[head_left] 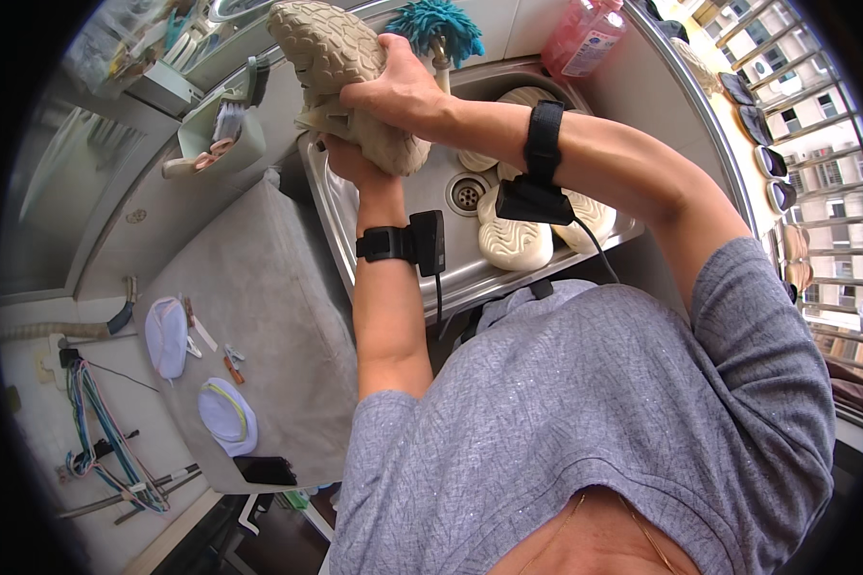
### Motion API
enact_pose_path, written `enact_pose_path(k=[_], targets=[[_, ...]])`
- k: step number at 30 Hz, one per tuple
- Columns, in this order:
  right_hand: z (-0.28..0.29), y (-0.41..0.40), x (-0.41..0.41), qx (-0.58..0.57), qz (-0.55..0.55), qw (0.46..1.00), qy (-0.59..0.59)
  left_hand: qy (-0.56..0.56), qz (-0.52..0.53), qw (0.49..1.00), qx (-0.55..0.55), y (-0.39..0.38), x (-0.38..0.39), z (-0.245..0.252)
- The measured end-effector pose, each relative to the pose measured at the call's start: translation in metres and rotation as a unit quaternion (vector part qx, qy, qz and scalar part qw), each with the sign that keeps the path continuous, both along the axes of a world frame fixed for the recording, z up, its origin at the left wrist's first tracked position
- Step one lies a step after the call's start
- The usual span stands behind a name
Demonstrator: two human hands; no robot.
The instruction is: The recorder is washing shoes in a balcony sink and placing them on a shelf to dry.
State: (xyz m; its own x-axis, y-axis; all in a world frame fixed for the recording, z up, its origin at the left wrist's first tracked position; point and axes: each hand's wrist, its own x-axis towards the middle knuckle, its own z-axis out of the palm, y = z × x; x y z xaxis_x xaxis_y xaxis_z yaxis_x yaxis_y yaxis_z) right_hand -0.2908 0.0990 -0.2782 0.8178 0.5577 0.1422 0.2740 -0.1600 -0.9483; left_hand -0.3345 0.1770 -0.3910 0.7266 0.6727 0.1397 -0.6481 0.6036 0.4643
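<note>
A beige clog-style shoe with a textured sole is held up above the left side of a steel sink. My right hand grips it around the middle, thumb across the sole. My left hand is beneath the shoe and mostly hidden by it; its fingers are out of sight, so its hold cannot be told. In the sink, several cream shoes or slippers with wavy soles lie around the drain. Behind the shoe stands a faucet with a teal microfiber mop head on or near it.
A bottle of pink liquid stands at the sink's back right corner. At left, a wall caddy holds brushes. A grey cloth-covered surface bears white mesh bags, clips and a black phone. Several shoes line the window ledge.
</note>
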Motion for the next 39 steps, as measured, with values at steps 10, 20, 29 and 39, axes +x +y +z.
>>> enact_pose_path(k=[10,20,29,39], targets=[[-0.010,-0.003,-0.005,-0.048,-0.009,0.999,-0.004,-0.024,-0.041,0.998,-0.029,-0.002,-0.004,-0.014],[-0.011,-0.007,-0.013,-0.094,-0.023,0.995,-0.012,0.047,-0.024,0.996,-0.067,0.004,-0.008,-0.035],[-0.014,-0.017,-0.005,-0.097,-0.029,0.991,-0.085,0.310,-0.025,0.950,0.013,0.008,-0.021,-0.054],[-0.015,-0.033,0.028,-0.088,0.027,0.983,-0.160,0.581,-0.260,0.218,0.740,-0.014,-0.072,-0.067]])
